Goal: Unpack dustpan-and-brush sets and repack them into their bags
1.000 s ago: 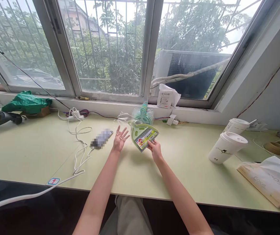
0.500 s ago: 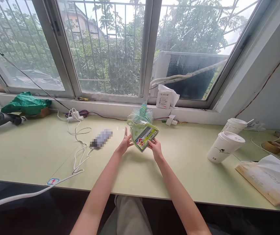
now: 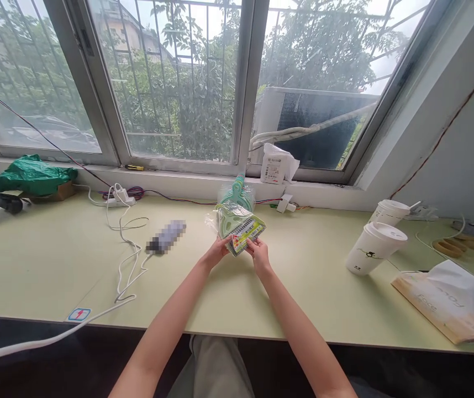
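A light green mini dustpan set (image 3: 231, 221) in clear plastic wrap, with a yellow-green printed label, is held above the table in front of me. My left hand (image 3: 216, 252) grips its lower left edge, fingers closed around it. On the lower right, my right hand (image 3: 261, 257) pinches the edge beside the label, thumb on the front. Just behind stands a stack of teal wrapped pieces (image 3: 237, 193), similar in shape, leaning toward the window sill and partly hidden by the held set.
Left of my hands lie a blurred-out device (image 3: 166, 237) and a white cable (image 3: 125, 249). Two white cups (image 3: 375, 249) and a tissue pack (image 3: 440, 301) stand to the right. A power strip (image 3: 121, 197), green plastic bag (image 3: 32, 174) and small white package (image 3: 277, 164) are along the window.
My left hand has gone from open fingers beside the dustpan set to gripping its lower left edge. The set has turned slightly, and the view has shifted a little.
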`<state>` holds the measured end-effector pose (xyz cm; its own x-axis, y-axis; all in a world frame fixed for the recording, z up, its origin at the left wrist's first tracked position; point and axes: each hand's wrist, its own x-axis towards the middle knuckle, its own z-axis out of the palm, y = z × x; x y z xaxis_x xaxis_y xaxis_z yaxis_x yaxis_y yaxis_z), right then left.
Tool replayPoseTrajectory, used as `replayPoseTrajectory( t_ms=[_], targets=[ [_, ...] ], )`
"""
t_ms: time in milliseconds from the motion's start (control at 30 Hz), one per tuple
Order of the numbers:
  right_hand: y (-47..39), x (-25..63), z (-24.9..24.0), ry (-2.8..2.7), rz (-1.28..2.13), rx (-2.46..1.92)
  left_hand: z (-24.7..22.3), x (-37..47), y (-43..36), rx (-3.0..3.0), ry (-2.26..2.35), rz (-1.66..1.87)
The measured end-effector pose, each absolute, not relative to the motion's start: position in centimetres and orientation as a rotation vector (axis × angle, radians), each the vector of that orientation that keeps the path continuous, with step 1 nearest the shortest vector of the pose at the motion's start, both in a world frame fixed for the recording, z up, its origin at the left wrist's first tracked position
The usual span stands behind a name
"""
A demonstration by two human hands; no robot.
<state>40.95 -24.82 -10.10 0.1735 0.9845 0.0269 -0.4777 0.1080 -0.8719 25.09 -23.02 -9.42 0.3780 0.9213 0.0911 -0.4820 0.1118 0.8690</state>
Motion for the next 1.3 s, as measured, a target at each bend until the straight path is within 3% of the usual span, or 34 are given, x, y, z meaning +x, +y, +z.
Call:
replayPoseTrajectory(
  t_ms=[600,767,967,1300],
  targets=[
    [-25.4,40.2,-9.3,-0.762,1.065,-0.846,-9.5,27.1,-24.3,1.024,0.638,1.116],
    [-25.3,40.6,-9.4,-0.735,0.976,-0.905,-9.9,27.9,-24.5,1.063,0.569,0.909],
    [-25.3,40.6,-8.9,-0.727,1.070,-0.806,-9.3,27.5,-23.5,0.965,0.519,1.309],
    [-25.1,40.4,-9.4,-0.657,1.097,-0.750,-8.2,27.7,-24.3,0.969,0.559,1.183]
  ],
)
